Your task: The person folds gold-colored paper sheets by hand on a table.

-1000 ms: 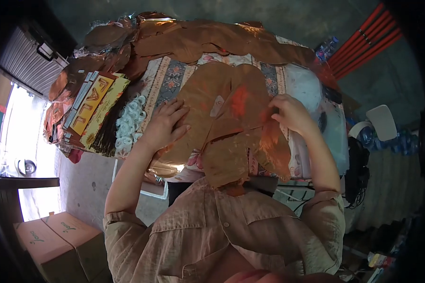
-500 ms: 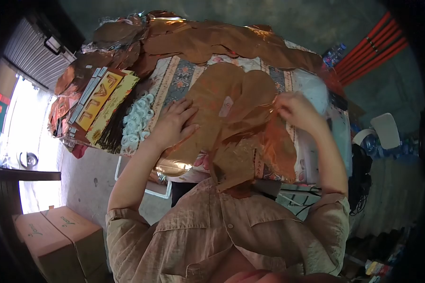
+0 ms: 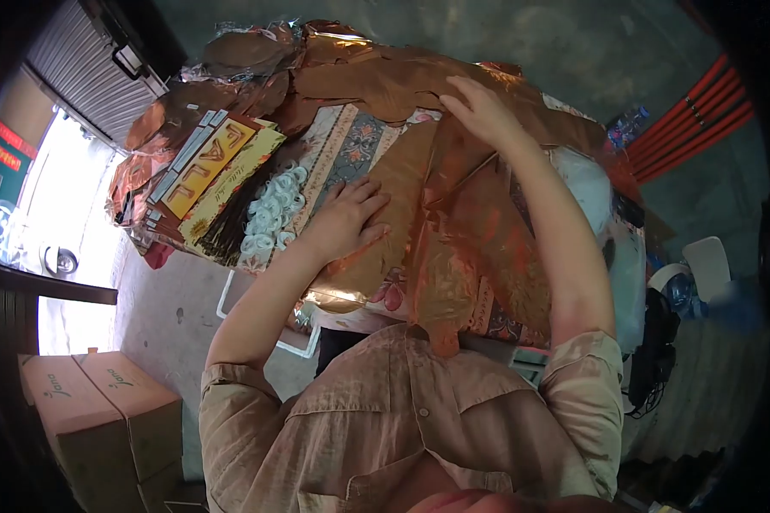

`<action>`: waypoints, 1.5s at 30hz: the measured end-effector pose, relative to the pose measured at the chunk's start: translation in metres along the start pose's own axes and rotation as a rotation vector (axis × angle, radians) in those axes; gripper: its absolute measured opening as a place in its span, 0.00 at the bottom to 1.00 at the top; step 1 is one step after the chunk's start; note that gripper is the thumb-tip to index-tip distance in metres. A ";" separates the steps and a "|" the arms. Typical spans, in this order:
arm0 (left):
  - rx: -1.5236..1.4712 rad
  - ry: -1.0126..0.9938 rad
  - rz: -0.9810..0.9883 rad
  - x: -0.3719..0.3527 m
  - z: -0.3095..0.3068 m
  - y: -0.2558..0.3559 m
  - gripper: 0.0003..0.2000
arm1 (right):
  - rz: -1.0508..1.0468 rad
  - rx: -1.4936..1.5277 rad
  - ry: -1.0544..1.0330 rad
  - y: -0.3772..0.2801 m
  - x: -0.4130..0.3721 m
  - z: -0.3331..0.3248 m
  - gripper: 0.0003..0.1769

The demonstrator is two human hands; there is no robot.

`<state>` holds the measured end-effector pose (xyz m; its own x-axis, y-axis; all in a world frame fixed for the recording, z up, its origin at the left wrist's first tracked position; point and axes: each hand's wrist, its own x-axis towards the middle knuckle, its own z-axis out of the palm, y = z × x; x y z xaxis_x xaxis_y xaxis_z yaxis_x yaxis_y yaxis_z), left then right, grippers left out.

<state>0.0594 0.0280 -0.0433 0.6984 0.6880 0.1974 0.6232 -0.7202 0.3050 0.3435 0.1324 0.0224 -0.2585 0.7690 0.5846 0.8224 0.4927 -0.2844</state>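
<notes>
A flat, shiny brown foil piece (image 3: 393, 175), like an uninflated balloon, lies in front of me. Its right part is creased and folded, showing a coppery face (image 3: 449, 265) that hangs over the near table edge. My left hand (image 3: 349, 221) rests on the left part, palm down with fingers spread. Farther out, my right hand (image 3: 481, 111) reaches over the table with fingers stretched, thumb apart. Its fingertips are right at the long row of brown foil pieces (image 3: 385, 81) along the far edge.
Left of my left hand lie white curled rings (image 3: 274, 209) and yellow "FALL" packets (image 3: 222, 167). A patterned cloth (image 3: 351, 137) covers the table. Clear plastic bags (image 3: 582, 184) are at the right. Orange poles (image 3: 697, 120) lean beyond; cardboard boxes (image 3: 77, 389) stand at lower left.
My right hand has moved from the foil's right edge up and away to the far row. The foil's right part has folded over, and its pink label no longer shows. The left hand stays on it.
</notes>
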 end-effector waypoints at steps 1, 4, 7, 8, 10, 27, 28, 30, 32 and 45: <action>0.001 -0.001 0.000 0.000 0.000 0.000 0.25 | 0.094 0.080 -0.124 -0.001 -0.005 -0.001 0.25; 0.010 0.000 -0.001 -0.001 0.002 -0.001 0.25 | 0.058 0.098 -0.163 -0.011 -0.036 -0.002 0.23; 0.010 0.001 -0.002 0.000 0.000 0.000 0.25 | 0.071 0.077 -0.191 -0.031 -0.075 -0.012 0.21; 0.016 0.004 -0.003 0.001 0.000 0.001 0.24 | 0.066 0.074 -0.191 -0.037 -0.085 -0.015 0.21; 0.021 0.003 -0.010 0.000 0.003 0.001 0.24 | 0.051 0.057 -0.263 -0.040 -0.100 -0.009 0.23; 0.006 0.029 -0.016 0.002 0.008 -0.003 0.25 | 0.166 -0.289 -0.515 -0.070 -0.157 0.013 0.45; 0.005 0.028 -0.015 0.002 0.009 -0.002 0.25 | 0.212 -0.333 -0.534 -0.077 -0.155 0.006 0.45; 0.013 0.040 -0.016 0.001 0.009 -0.002 0.25 | 0.257 -0.377 -0.555 -0.087 -0.149 -0.003 0.45; 0.013 0.036 -0.015 0.001 0.010 -0.002 0.25 | 0.315 -0.438 -0.645 -0.096 -0.144 -0.007 0.46; -0.033 0.017 0.032 0.000 0.007 -0.008 0.28 | 0.381 -0.308 -0.356 -0.058 -0.143 -0.078 0.27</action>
<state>0.0565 0.0335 -0.0520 0.7118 0.6660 0.2230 0.5883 -0.7388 0.3286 0.3717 -0.0377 0.0146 -0.0269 0.9833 0.1800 0.9856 0.0562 -0.1595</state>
